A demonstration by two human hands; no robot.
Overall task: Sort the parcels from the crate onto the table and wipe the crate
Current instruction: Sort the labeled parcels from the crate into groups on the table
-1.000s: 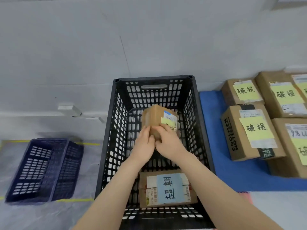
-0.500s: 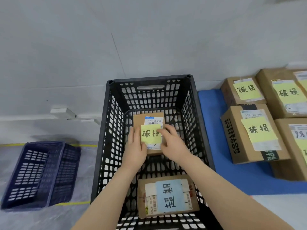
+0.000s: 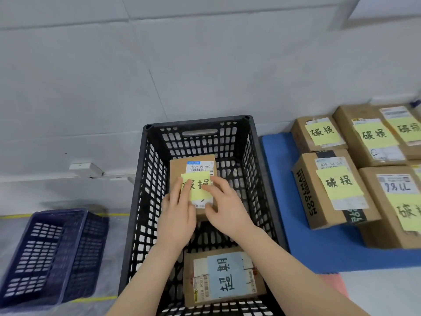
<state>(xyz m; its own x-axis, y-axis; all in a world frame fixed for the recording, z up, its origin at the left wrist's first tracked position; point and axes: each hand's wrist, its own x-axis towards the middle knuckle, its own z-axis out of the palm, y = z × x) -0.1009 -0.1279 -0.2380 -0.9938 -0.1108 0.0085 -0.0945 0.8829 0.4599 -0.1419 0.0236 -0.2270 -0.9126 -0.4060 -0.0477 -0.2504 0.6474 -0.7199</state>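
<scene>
Centre of frame: the small parcel [image 3: 178, 167], a brown carton with a white barcode label and a yellow handwritten note, is inside the black crate [image 3: 149, 192], toward its far wall. We see the left hand [image 3: 177, 215] lay straight, closed fingers along its left edge. The right hand [image 3: 225, 208] spreads its fingers over the note (thumb at the near edge). Lower down lies a blue-noted parcel [image 3: 224, 277]. At right, labelled parcels [image 3: 330, 190] sit on a blue mat [image 3: 296, 247].
</scene>
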